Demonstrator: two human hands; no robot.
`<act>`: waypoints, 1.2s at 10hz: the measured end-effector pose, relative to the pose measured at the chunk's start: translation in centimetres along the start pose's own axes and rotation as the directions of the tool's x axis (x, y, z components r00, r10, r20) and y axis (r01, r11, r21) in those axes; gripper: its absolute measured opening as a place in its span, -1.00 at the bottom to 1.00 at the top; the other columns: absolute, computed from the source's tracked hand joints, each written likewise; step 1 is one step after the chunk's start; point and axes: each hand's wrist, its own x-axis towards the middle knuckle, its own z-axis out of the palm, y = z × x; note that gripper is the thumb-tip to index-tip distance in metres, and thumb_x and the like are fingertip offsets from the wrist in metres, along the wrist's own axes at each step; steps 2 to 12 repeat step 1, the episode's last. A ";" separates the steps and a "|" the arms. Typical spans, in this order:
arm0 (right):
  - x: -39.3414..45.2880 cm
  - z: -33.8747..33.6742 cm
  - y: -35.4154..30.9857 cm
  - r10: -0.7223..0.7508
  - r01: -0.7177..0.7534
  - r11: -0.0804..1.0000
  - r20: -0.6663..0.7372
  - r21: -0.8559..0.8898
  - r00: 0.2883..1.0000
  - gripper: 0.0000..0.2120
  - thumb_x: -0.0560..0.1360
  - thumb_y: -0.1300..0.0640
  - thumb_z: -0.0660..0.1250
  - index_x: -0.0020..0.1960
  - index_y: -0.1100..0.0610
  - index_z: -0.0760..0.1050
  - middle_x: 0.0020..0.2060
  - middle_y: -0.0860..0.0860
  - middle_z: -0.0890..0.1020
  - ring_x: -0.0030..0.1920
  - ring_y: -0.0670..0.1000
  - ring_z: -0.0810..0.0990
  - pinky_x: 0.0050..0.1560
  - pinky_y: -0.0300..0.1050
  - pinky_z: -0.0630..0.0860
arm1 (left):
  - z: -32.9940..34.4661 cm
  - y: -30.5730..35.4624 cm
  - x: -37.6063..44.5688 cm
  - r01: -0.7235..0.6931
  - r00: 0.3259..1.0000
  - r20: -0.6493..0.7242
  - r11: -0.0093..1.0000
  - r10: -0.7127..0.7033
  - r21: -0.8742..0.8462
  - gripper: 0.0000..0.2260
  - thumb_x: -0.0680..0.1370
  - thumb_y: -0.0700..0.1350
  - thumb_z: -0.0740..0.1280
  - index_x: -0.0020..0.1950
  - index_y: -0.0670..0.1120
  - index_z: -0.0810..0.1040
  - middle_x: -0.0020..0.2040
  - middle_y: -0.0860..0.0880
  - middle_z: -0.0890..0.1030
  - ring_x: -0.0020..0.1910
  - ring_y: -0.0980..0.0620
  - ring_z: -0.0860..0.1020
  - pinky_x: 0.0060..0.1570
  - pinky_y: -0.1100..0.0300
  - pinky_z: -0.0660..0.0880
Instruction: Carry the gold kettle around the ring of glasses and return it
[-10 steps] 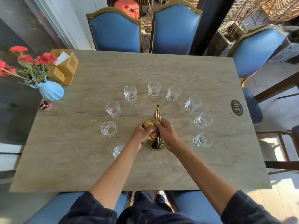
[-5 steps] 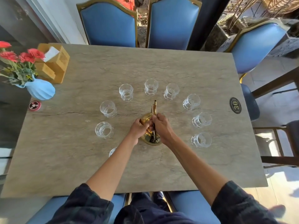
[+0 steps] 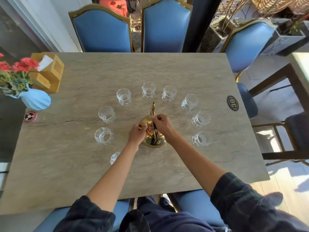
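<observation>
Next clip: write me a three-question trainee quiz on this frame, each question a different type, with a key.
1. True or false: the kettle sits on the table inside the ring of glasses.
2. Multiple choice: what number is on the black disc near the table's right edge? A) 13 B) 30 C) 80
3. Fill in: the flowers stand in a ____ vase.

Key: 1 true. 2 B. 3 blue. Both the left hand and the right hand are on the kettle; the right one grips its handle.

A restaurant: numbered table tag (image 3: 233, 103), napkin holder (image 3: 50, 72), matching blue chairs (image 3: 102, 32).
</observation>
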 end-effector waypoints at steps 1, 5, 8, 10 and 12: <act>-1.6 -1.2 -0.6 -0.089 0.074 0.991 -0.139 -0.110 0.986 -0.74 0.57 -0.03 0.34 0.03 0.17 0.52 -0.14 0.14 0.69 -0.18 0.11 0.66 -0.05 0.15 0.63 | -0.5 -0.3 -0.8 -0.122 0.992 0.002 0.985 0.123 0.120 -0.64 0.73 0.05 0.31 -0.05 -0.23 0.61 -0.29 -0.09 0.58 -0.35 -0.01 0.52 -0.39 0.25 0.39; -1.6 -1.2 -0.6 -0.089 0.074 0.991 -0.139 -0.110 0.986 -0.74 0.57 -0.03 0.34 0.03 0.17 0.52 -0.14 0.14 0.69 -0.18 0.11 0.66 -0.05 0.15 0.63 | -0.5 -0.3 -0.8 -0.122 0.992 0.002 0.985 0.123 0.120 -0.64 0.73 0.05 0.31 -0.05 -0.23 0.61 -0.29 -0.09 0.58 -0.35 -0.01 0.52 -0.39 0.25 0.39; -1.6 -1.2 -0.6 -0.089 0.074 0.991 -0.139 -0.110 0.986 -0.74 0.57 -0.03 0.34 0.03 0.17 0.52 -0.14 0.14 0.69 -0.18 0.11 0.66 -0.05 0.15 0.63 | -0.5 -0.3 -0.8 -0.122 0.992 0.002 0.985 0.123 0.120 -0.64 0.73 0.05 0.31 -0.05 -0.23 0.61 -0.29 -0.09 0.58 -0.35 -0.01 0.52 -0.39 0.25 0.39; -1.6 -1.2 -0.6 -0.089 0.074 0.991 -0.139 -0.110 0.986 -0.74 0.57 -0.03 0.34 0.03 0.17 0.52 -0.14 0.14 0.69 -0.18 0.11 0.66 -0.05 0.15 0.63 | -0.5 -0.3 -0.8 -0.122 0.992 0.002 0.985 0.123 0.120 -0.64 0.73 0.05 0.31 -0.05 -0.23 0.61 -0.29 -0.09 0.58 -0.35 -0.01 0.52 -0.39 0.25 0.39; -1.6 -1.2 -0.6 -0.089 0.074 0.991 -0.139 -0.110 0.986 -0.74 0.57 -0.03 0.34 0.03 0.17 0.52 -0.14 0.14 0.69 -0.18 0.11 0.66 -0.05 0.15 0.63 | -0.5 -0.3 -0.8 -0.122 0.992 0.002 0.985 0.123 0.120 -0.64 0.73 0.05 0.31 -0.05 -0.23 0.61 -0.29 -0.09 0.58 -0.35 -0.01 0.52 -0.39 0.25 0.39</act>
